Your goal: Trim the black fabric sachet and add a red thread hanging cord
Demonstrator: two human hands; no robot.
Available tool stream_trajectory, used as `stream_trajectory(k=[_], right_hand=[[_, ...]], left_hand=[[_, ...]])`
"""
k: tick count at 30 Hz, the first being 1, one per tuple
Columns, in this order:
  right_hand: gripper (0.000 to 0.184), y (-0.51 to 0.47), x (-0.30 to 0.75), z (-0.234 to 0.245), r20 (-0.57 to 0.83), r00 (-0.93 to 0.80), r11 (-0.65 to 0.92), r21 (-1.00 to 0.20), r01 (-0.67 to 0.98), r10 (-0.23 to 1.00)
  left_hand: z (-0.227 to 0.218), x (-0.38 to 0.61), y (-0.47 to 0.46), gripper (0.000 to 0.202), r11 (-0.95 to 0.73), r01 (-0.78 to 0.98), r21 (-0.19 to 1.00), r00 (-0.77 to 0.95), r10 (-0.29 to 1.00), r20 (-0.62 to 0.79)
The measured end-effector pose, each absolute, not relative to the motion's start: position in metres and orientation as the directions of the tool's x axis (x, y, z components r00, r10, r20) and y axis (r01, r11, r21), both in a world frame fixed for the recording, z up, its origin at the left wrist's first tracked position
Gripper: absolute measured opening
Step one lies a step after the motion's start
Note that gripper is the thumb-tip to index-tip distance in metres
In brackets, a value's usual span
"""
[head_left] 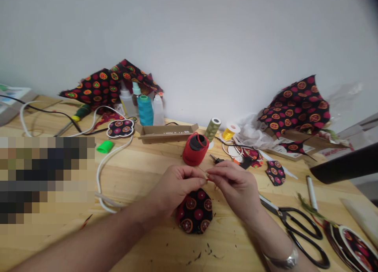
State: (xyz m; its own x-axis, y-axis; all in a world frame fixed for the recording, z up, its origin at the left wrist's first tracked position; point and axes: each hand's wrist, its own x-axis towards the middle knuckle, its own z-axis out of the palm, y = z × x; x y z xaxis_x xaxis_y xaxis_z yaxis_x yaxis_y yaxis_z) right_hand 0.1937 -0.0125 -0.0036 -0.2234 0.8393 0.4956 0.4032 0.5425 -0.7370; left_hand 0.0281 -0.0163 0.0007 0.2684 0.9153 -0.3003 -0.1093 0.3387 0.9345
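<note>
My left hand [174, 187] and my right hand [234, 185] meet above the wooden table [141, 173], fingertips pinched together on a thin needle-like sliver with a bit of red thread [206, 175]. Just below them lies a small rounded piece covered in black fabric with red and orange circles [195, 213], partly under my left hand. A red round holder with a dark top [195, 148] stands just beyond the fingers.
Black scissors [298, 228] lie at the right, near a white pen [311, 193]. Thread spools [212, 129], a teal cone [145, 110], bottles, a cardboard tray [165, 133], patterned fabric heaps [295, 104], a white cord [103, 169] and a green cap [105, 147] surround the spot.
</note>
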Motion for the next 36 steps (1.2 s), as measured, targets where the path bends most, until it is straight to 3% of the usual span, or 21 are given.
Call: stream_trajectory(k=[6,13,26,32,36], right_hand=[[0.013,-0.02,0.194,-0.002,0.617,-0.39,0.707,-0.423,0.567,0.683],[0.016,-0.022,0.192,0.0,0.566,-0.591,0.765,-0.115,0.634,0.575],[0.02,-0.026,0.189,-0.002,0.503,-0.617,0.769,-0.169,0.617,0.606],[0.021,-0.027,0.191,0.001,0.514,-0.639,0.764,-0.051,0.643,0.572],[0.02,-0.025,0.194,0.004,0.558,-0.636,0.764,0.006,0.646,0.533]], left_hand=[[0.0,0.028,-0.015,0.011,0.363,-0.204,0.909,0.192,0.925,-0.326],[0.0,0.029,-0.014,0.008,0.291,-0.174,0.941,0.165,0.95,-0.263],[-0.002,0.028,-0.013,0.009,0.206,-0.067,0.976,0.134,0.972,-0.195],[-0.002,0.027,-0.013,0.01,0.118,0.081,0.99,0.149,0.98,-0.129],[-0.003,0.027,-0.017,0.014,-0.019,0.182,0.983,0.251,0.968,-0.028]])
